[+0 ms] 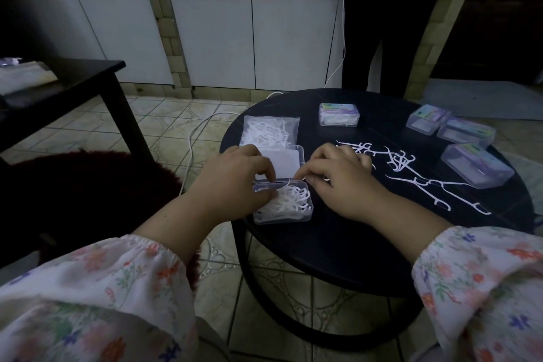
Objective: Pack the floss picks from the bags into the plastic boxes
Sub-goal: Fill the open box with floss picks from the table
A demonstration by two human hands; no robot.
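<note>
Lying open on the near left part of the round black table (338, 244) is a clear plastic box (283, 216), its long axis running left to right; the hinged lid (282, 163) is folded back away from the person and carries a white label. Inside the tray a heap of white floss picks (289, 200) is seen, lying mostly crosswise with heads toward the right wall.

Head view, hands: the left hand (235, 176) is placed over the box's left end, its fingers (266, 170) curled down at the hinge line; what they pinch cannot be told. The right hand (340, 179) is set at the box's right far corner, forefinger and thumb brought narrowly together on a single pick (289, 182) whose thin end points into the tray.

Head view, remainder: a clear bag (270, 131) of picks is laid flat just beyond the lid, partly covered by it. Loose picks (411, 173) are scattered right of the right hand, long axes mixed, several pointing toward the near right edge. A closed box (339, 118) stands at the far middle; three more boxes (458, 141) are grouped at the far right, their labels too dim to read. Both floral sleeves (97, 297) are cut off by the lower frame edge.
</note>
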